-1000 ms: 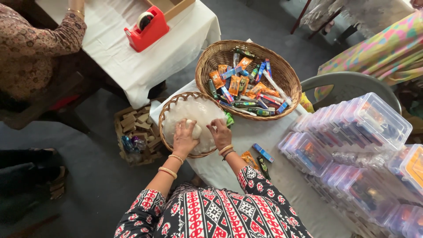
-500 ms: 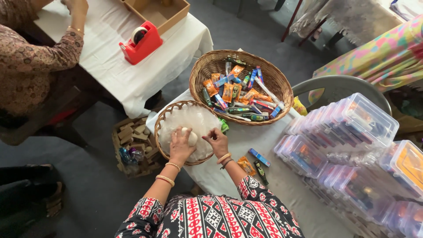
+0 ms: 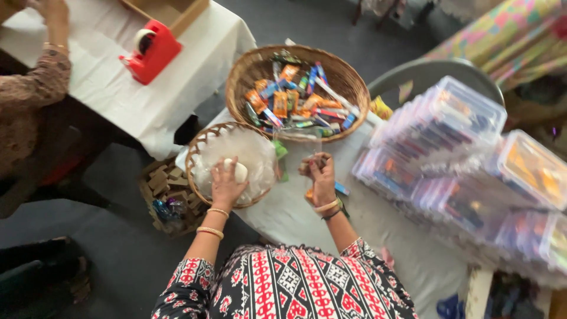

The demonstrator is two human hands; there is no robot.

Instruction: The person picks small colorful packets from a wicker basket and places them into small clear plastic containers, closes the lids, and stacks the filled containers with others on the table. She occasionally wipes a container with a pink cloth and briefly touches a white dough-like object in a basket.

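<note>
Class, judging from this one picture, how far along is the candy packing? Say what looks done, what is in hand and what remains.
Done: filled clear boxes are stacked at the right. In hand: the right hand lifts a thin clear bag, while the left hand rests on a white lump in the small basket. Left: the big basket is full of wrapped sweets.

Red tape dispenser (image 3: 149,52), white tablecloth (image 3: 112,88), brown wicker basket (image 3: 242,66), red-black-white patterned sleeves (image 3: 195,283)

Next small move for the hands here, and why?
Probably drop the white round piece into the clear bag. The left hand grips the piece over the small basket; the right hand holds the bag up beside it, seemingly empty.
</note>
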